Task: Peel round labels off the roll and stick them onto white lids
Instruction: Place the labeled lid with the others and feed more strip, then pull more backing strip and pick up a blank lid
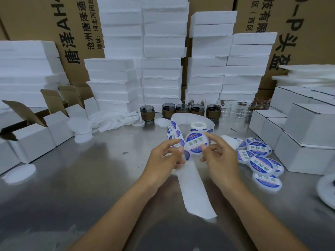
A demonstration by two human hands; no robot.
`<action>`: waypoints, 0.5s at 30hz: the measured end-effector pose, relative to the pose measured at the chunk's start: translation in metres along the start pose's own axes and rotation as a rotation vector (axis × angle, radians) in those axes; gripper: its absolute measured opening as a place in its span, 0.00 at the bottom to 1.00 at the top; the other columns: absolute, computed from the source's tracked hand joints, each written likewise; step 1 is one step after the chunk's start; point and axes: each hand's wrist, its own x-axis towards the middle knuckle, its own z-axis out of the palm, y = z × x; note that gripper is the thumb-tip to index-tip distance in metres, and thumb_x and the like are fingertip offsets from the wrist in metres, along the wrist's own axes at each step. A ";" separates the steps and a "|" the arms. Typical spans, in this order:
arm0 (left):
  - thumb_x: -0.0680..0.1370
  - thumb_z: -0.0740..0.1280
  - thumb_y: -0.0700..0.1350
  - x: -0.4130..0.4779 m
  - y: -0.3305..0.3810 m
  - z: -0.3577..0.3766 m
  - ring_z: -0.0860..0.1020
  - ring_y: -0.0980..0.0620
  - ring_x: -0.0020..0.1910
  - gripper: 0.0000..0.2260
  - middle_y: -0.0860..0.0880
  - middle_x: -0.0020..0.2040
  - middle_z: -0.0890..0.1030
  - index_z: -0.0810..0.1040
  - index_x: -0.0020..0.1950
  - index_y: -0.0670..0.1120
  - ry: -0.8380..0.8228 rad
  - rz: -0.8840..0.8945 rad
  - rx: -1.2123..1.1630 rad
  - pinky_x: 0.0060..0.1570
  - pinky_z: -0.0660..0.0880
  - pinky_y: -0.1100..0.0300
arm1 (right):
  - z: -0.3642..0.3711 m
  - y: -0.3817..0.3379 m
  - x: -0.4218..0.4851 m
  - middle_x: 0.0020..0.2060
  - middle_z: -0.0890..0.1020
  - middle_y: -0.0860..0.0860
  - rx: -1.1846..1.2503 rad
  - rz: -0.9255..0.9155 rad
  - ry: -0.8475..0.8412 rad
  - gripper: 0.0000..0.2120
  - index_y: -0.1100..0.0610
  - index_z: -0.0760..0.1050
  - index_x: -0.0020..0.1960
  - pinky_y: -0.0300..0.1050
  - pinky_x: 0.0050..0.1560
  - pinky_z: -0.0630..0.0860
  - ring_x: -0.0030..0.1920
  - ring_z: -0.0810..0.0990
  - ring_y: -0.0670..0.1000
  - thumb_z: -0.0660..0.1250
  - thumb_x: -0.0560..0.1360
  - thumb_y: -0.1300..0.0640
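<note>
Two hands meet over the middle of the bench (pixel 90 178). Our left hand (pixel 165 157) has its fingers curled round the label strip (pixel 174 132), thumb pressed on the top face. Our right hand (pixel 220 156) pinches a lid (pixel 194 144) between thumb and forefinger, its blue round label facing us. The lid sits just beside the strip, in the air above the bench. The roll (pixel 198 125) stands behind it, and the spent backing paper (pixel 196 192) trails toward us.

We judge the grip on the lid to be light, at the fingertips only, so it could slip and land face down. The strip loops loosely between roll and left hand. A twist there could fold one label onto the next, or drag the roll over. If the label edge is not yet rubbed flat, it may lift or crease once the lid joins the labelled lids (pixel 261 164) at our right.

Motion blur softens both hands and the lid, so we cannot tell whether the label lies centred or fully stuck. The left fingers are partly hidden behind the strip. The blank lids (pixel 82 128) at our left merge into one pale heap that is hard to count. One round white object (pixel 326 187) is cut off by the right edge.
</note>
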 end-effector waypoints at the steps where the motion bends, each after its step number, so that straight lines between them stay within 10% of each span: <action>1: 0.78 0.66 0.46 0.000 0.000 -0.002 0.82 0.53 0.39 0.11 0.48 0.50 0.81 0.75 0.61 0.52 0.005 -0.020 -0.002 0.45 0.80 0.61 | -0.009 0.002 0.006 0.38 0.79 0.49 -0.029 -0.003 0.049 0.14 0.43 0.74 0.55 0.31 0.29 0.72 0.36 0.78 0.48 0.64 0.76 0.60; 9: 0.79 0.64 0.41 0.004 -0.003 -0.015 0.80 0.57 0.32 0.06 0.50 0.41 0.81 0.77 0.53 0.49 0.049 -0.052 -0.095 0.37 0.77 0.66 | -0.069 0.029 0.029 0.52 0.80 0.62 -0.429 0.049 0.445 0.16 0.60 0.71 0.64 0.55 0.53 0.74 0.52 0.77 0.63 0.58 0.77 0.64; 15: 0.80 0.61 0.39 0.008 -0.009 -0.020 0.79 0.57 0.33 0.07 0.51 0.38 0.81 0.77 0.50 0.49 0.092 -0.054 -0.080 0.37 0.76 0.66 | -0.077 0.028 0.025 0.48 0.79 0.68 -0.878 0.136 0.353 0.15 0.63 0.75 0.59 0.56 0.52 0.71 0.51 0.74 0.68 0.63 0.74 0.59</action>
